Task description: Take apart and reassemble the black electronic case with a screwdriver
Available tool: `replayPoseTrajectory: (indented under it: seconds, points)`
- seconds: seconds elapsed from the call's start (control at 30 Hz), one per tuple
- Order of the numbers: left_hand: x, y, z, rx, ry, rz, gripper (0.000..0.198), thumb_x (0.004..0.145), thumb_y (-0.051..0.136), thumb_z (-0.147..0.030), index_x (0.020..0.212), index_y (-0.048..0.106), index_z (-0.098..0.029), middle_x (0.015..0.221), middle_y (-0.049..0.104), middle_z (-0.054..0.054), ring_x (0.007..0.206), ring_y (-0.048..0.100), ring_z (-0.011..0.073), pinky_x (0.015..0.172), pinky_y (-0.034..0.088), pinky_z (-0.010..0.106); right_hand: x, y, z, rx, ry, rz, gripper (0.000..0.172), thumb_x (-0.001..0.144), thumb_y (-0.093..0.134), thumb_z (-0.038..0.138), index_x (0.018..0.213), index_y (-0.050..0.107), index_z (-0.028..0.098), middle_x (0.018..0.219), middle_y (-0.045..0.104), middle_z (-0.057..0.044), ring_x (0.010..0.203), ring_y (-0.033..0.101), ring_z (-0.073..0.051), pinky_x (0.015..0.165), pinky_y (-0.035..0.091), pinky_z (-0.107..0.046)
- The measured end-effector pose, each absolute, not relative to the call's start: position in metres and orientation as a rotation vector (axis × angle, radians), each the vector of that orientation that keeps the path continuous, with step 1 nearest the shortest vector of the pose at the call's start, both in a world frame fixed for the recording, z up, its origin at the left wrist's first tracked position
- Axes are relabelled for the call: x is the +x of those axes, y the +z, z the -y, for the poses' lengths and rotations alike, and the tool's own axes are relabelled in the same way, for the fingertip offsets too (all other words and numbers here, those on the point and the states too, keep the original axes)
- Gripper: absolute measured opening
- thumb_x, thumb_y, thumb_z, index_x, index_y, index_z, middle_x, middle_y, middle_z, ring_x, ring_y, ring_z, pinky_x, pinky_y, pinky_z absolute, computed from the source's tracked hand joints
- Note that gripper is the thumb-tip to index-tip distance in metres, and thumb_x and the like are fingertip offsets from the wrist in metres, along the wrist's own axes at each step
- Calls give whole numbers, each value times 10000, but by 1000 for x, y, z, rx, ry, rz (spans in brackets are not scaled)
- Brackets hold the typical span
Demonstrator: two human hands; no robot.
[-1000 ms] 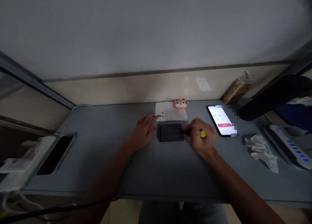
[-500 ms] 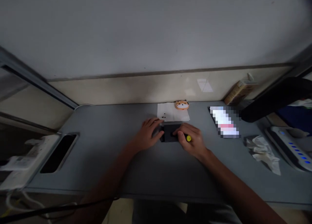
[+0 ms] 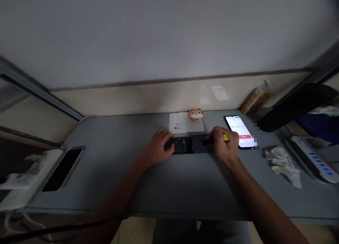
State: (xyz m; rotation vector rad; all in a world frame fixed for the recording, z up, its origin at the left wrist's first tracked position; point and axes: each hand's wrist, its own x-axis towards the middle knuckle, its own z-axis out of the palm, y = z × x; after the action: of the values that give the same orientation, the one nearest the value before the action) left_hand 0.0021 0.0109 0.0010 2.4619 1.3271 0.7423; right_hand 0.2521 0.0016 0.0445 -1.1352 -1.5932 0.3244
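Note:
A small black device (image 3: pixel 180 145) lies on the grey desk (image 3: pixel 169 184), its inside showing a green circuit board. My left hand (image 3: pixel 158 148) rests against its left end, fingers curled on it. The dark cover (image 3: pixel 199 144) sits slid off to the right. My right hand (image 3: pixel 222 144) is closed on a screwdriver with a yellow cap (image 3: pixel 225 137) and lies on the cover's right side. Behind them a white paper (image 3: pixel 185 124) carries a few tiny dark screws.
An orange animal-shaped trinket (image 3: pixel 196 114) sits at the back of the paper. A lit phone (image 3: pixel 239 131) lies to the right, then a crumpled tissue (image 3: pixel 282 161) and a power strip (image 3: pixel 312 157). A dark phone (image 3: pixel 62 168) lies at far left.
The cover has slid off to the right with my right hand, baring the green board. My left hand stayed on the device's left end.

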Motion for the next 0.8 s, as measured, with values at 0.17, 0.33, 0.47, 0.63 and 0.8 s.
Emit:
replayPoseTrajectory:
  seconds: [0.17, 0.33, 0.47, 0.63, 0.8]
  points:
    - [2, 2, -9, 2503, 760, -1361, 241, 915, 528, -208, 1140, 613, -205, 1138, 668, 90, 1113, 588, 262, 993, 480, 440, 253, 46, -1, -1161, 265, 1523, 456, 903, 417, 310, 486, 582, 225, 426, 533, 11, 396, 474, -123, 445, 363, -272]
    - [6, 0, -6, 2538, 705, -1357, 325, 955, 529, -276, 1263, 602, -202, 1245, 636, 116, 1169, 563, 282, 1039, 456, 475, 246, 43, 3, -1018, 260, 1613, 496, 948, 397, 295, 495, 586, 227, 460, 582, -4, 423, 520, -125, 457, 381, -270]
    - [8, -2, -4, 2563, 656, -1310, 345, 956, 559, -319, 1282, 606, -216, 1272, 620, 113, 1184, 552, 285, 1050, 443, 478, 239, 40, 5, -881, 243, 1770, 459, 955, 424, 235, 522, 575, 221, 462, 564, 8, 426, 516, -119, 481, 390, -264]
    - [12, 1, 2, 2626, 645, -1185, 241, 920, 651, -338, 1131, 687, -227, 1269, 609, 107, 1196, 542, 286, 1053, 438, 468, 235, 36, 5, -851, 258, 1799, 473, 980, 425, 282, 539, 585, 224, 476, 580, 6, 440, 537, -123, 500, 403, -265]
    - [18, -6, 4, 2665, 735, -1104, 131, 950, 657, -328, 986, 738, -230, 1173, 647, 89, 1154, 552, 258, 1010, 454, 430, 233, 34, 6, -944, 369, 1642, 494, 968, 419, 324, 531, 626, 225, 471, 597, 7, 430, 525, -123, 485, 388, -267]
